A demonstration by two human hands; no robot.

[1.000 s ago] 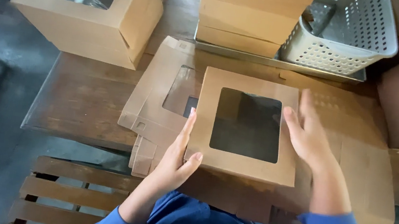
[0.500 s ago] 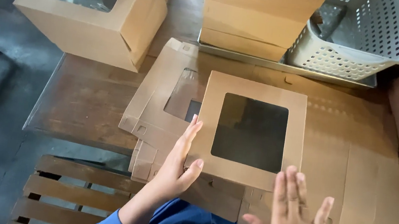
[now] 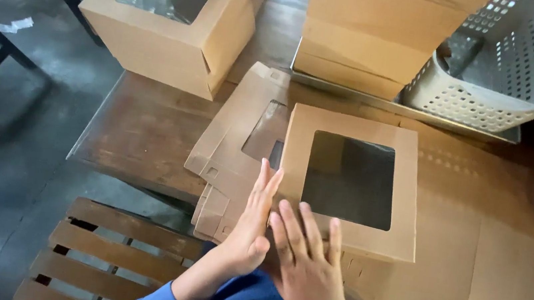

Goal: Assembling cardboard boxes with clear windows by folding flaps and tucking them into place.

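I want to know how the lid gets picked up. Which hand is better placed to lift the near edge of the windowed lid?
Probably the right hand: its fingers lie flat across the windowed lid's near edge. The left hand stands edge-on against the lid's left side.

1. Soft, dim daylight falls from the upper left, past the assembled windowed box [image 3: 173, 22].
2. Its clear window shows pale glare.
3. Floor left of that box lies in shadow.
4. Hands below it look slightly motion-blurred; edges bend mildly.
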